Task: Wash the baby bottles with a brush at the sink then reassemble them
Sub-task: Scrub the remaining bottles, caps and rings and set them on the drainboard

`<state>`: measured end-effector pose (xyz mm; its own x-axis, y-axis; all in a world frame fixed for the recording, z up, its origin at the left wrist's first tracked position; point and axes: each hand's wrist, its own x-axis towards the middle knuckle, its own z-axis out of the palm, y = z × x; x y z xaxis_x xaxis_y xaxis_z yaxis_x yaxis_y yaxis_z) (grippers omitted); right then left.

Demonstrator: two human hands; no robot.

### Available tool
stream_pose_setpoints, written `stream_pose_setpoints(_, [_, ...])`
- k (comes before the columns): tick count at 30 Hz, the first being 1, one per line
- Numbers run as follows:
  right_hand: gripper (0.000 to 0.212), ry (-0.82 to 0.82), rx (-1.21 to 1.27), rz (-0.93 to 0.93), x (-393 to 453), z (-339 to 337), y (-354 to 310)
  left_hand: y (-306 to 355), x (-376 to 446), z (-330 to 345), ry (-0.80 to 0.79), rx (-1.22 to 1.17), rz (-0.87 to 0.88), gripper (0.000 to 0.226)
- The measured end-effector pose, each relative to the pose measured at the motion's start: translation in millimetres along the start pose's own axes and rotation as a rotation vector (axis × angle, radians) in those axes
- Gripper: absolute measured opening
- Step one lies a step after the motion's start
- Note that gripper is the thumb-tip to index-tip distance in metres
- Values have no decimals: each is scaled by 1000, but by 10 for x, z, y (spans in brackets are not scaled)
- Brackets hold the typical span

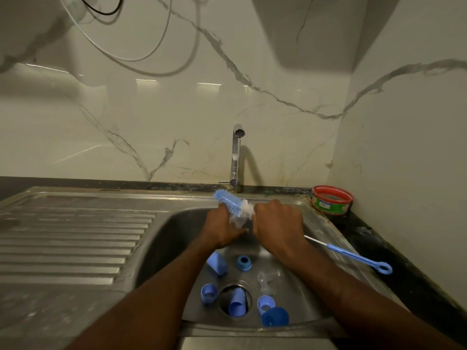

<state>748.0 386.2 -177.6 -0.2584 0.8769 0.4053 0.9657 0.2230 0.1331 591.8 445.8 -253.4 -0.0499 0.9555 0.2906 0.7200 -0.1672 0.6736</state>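
Over the sink (177, 223), left hand (222, 229) grips the clear bottle (238, 222), right hand (278, 223) holds the brush (231, 202); risk: wet bottle slipping onto loose caps (237, 303) below near the drain.

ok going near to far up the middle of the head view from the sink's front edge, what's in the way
dark blue cap → light blue cap over the drain → blue screw ring → clear bottle held between both hands → bottle brush → tap
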Motion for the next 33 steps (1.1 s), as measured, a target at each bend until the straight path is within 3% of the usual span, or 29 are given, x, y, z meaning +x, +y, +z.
stream_pose_setpoints(4, [26,30,-5,17,58,-11,-22,55,-31,9,47,-56,82,54])
stream_pose_setpoints(10, [33,-7,-36,10,-52,20,43,-89,0,-33,20,-10,10,35])
stream_pose_setpoints(14, [37,-103,-14,55,58,57,72,-43,10,28,16,62,-11,56])
stream_pose_setpoints(17, [38,-198,61,100,175,65,32,94,40,83,23,69,-59,53])
stream_pose_setpoints(20, [33,-65,48,38,114,6,66,45,15,83,71,63,-7,55])
stream_pose_setpoints(24, [36,-10,46,36,-19,19,111,-127,11,-40,173,25,-119,66])
stream_pose_setpoints(29, [38,-23,94,60,38,68,91,-47,-56,-43,-41,-70,79,49])
stream_pose_setpoints(33, [49,14,154,125,141,101,200,-72,-70,-57,-136,-183,144,84])
